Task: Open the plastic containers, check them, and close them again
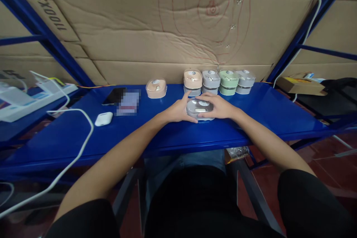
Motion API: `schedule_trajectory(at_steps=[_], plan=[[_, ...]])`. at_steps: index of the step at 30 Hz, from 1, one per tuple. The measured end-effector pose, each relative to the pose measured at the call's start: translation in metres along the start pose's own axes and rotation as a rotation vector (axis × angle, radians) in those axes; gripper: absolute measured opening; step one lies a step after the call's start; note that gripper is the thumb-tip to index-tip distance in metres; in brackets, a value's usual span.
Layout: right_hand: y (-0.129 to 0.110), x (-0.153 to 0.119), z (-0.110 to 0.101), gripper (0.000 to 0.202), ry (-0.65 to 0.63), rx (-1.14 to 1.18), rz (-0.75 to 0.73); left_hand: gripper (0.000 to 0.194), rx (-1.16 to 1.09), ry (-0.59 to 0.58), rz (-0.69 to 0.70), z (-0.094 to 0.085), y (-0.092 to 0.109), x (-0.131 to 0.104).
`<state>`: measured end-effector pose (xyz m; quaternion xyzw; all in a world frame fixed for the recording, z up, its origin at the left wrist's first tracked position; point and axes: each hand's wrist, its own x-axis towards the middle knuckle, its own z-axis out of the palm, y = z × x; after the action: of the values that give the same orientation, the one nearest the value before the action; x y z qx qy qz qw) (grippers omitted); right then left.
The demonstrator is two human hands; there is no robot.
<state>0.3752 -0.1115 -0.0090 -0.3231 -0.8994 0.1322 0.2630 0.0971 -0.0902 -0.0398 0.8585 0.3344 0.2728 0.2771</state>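
My left hand (181,111) and my right hand (220,106) are closed around opposite ends of a small grey plastic box (198,108). The box has a rounded, see-through lid with a round sticker on top, and it is at or just above the shelf surface. Just behind my hands stand several two-high stacks of similar lidded boxes: a pink box (193,79) on a grey one, a grey stack (210,81), a green stack (228,81) and another grey stack (245,81). A single pink box (156,88) sits apart on the left.
On the blue shelf (192,135), left of my arms, lie a dark phone (114,96), a blurred-out flat item (128,102) and a white earbud case (104,119). A white cable (86,145) and a power strip (36,100) are farther left. Cardboard (134,26) backs the shelf.
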Motion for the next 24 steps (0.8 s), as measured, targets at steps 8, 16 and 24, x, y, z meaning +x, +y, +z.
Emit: schedule_trajectory(at_steps=[8, 16, 24], plan=[[0.001, 0.001, 0.006, 0.088, -0.015, -0.004, 0.026, 0.139, 0.082, -0.014, -0.034, -0.008, 0.006, 0.0], [0.001, -0.003, 0.01, 0.09, -0.009, -0.044, 0.058, 0.118, 0.091, -0.028, -0.029, -0.012, 0.02, -0.002], [-0.007, -0.002, 0.006, 0.088, -0.04, -0.153, 0.049, 0.117, 0.1, -0.035, -0.063, -0.012, 0.021, -0.003]])
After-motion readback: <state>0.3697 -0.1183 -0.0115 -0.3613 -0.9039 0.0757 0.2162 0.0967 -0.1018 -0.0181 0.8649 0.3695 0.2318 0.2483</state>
